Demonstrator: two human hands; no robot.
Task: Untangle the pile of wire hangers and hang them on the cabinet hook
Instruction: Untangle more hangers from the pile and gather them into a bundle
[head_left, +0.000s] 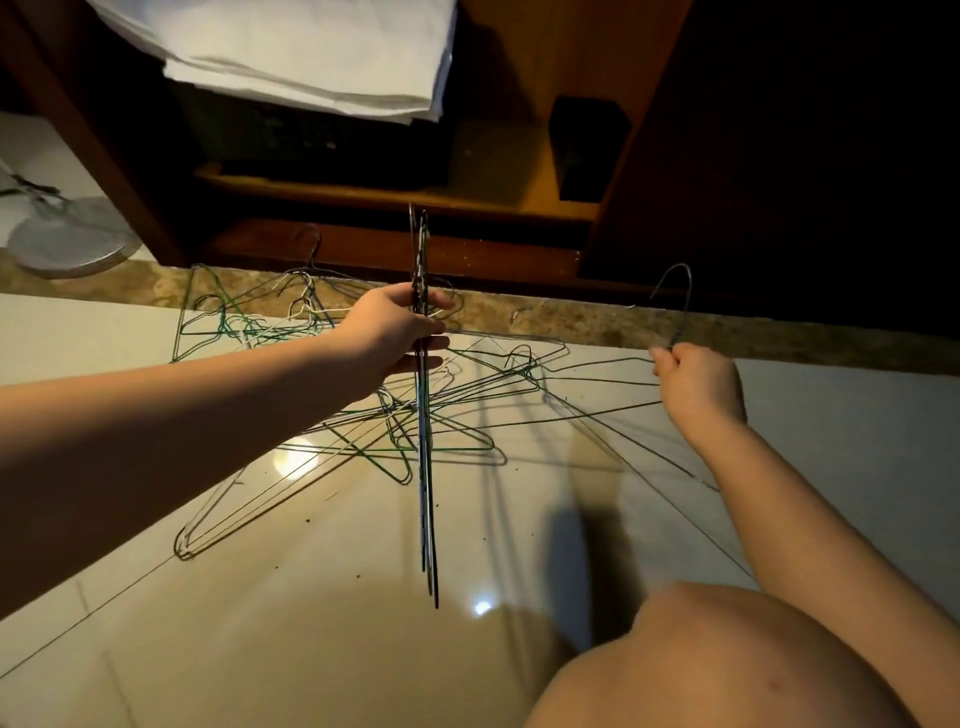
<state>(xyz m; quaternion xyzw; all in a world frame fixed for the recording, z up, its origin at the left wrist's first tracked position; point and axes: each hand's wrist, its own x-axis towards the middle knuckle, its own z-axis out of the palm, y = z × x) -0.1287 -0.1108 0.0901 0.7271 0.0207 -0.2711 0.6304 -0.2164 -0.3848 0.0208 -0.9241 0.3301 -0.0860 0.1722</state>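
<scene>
Above tangled pile (457, 415), left hand (395, 332) grips hanger bundle (426, 493); right hand (698, 384) pinches single hanger (684, 306).

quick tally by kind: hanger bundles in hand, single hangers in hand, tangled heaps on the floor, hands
hanger bundle, gripped by left hand: 1
single green hanger, pinched by right hand: 1
tangled heaps on the floor: 2, one back left, one centre
hands: 2
total: 6

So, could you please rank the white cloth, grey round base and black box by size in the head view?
1. white cloth, largest
2. grey round base and black box: look alike, so unranked
</scene>
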